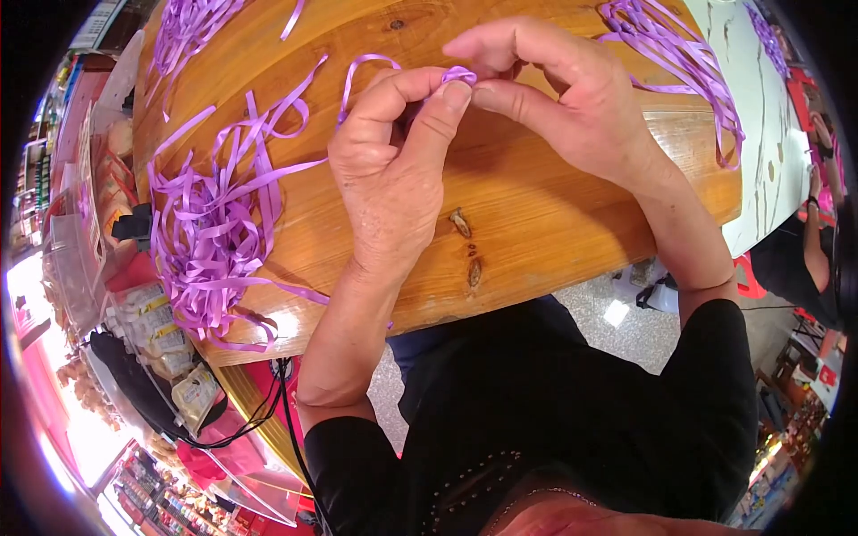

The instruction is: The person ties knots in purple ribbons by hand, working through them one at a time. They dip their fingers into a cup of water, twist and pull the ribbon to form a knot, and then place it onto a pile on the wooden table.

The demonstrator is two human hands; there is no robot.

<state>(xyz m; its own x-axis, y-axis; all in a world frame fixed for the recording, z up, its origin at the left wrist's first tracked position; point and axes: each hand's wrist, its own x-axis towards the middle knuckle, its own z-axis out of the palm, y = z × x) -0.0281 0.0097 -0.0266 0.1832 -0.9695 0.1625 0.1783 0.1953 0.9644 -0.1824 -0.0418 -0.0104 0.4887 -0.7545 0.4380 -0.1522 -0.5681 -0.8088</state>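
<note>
Near the far middle of the wooden table, my left hand (393,161) is closed, pinching a small folded loop of purple ribbon (459,74) between thumb and forefinger. A tail of this ribbon curves up behind the left knuckles; the rest is hidden by the hand. Right beside the loop, my right hand (572,94) has its thumb tip close to or touching the ribbon. Its forefinger is stretched out above, apart from the thumb, and its other fingers are partly hidden. I see nothing clearly gripped in it.
A big tangled heap of purple ribbon strips (210,241) lies on the table's left side. More ribbon bundles lie at the far left (192,31) and far right (670,45). A white marbled table (760,116) adjoins on the right. Black cables (284,393) hang by the near left corner.
</note>
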